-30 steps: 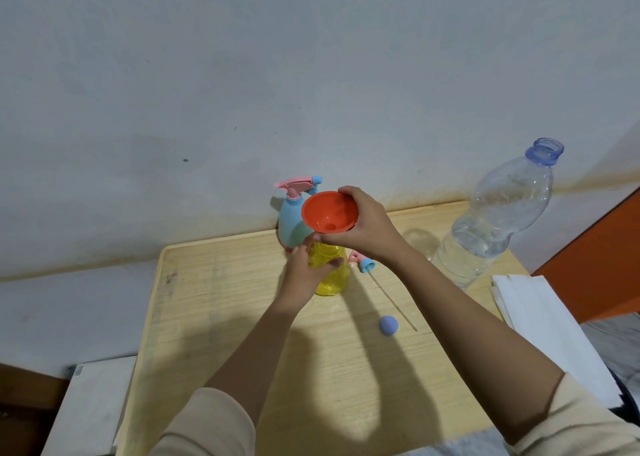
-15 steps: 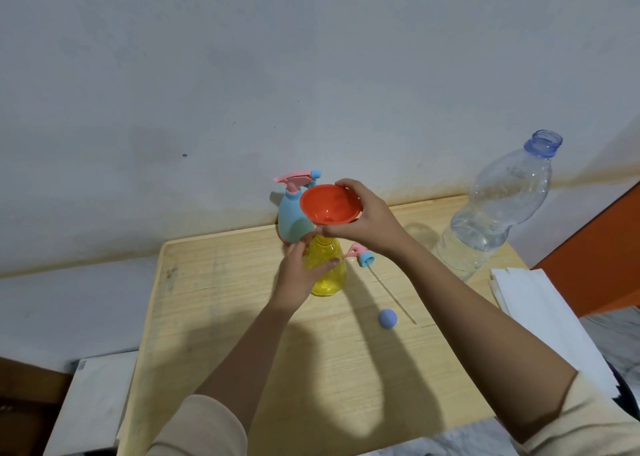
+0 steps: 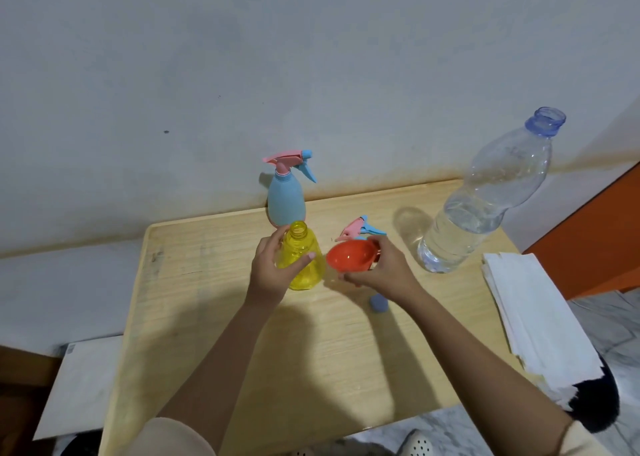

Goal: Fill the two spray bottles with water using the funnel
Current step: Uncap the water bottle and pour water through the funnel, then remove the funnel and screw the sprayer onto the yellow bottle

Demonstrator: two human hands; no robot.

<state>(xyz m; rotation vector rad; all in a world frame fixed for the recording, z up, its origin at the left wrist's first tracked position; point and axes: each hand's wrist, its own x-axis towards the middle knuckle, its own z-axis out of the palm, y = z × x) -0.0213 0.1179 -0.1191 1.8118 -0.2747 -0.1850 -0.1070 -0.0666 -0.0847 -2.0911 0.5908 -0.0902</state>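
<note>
An open yellow spray bottle stands on the wooden table; my left hand grips its side. To its right my right hand holds the orange funnel, tilted, low over the table beside the bottle. The bottle's pink and blue sprayer head lies behind the funnel. A blue spray bottle with its sprayer on stands by the wall. A large clear water bottle, uncapped and partly full, stands at the right.
A blue bottle cap lies on the table, partly hidden by my right wrist. A stack of white paper hangs over the table's right edge. A white board lies left of the table. The wall runs close behind.
My right hand has lifted the funnel off the yellow bottle's neck and brought it down to the right. The bottle's mouth is now uncovered. My left hand stays on the bottle.
</note>
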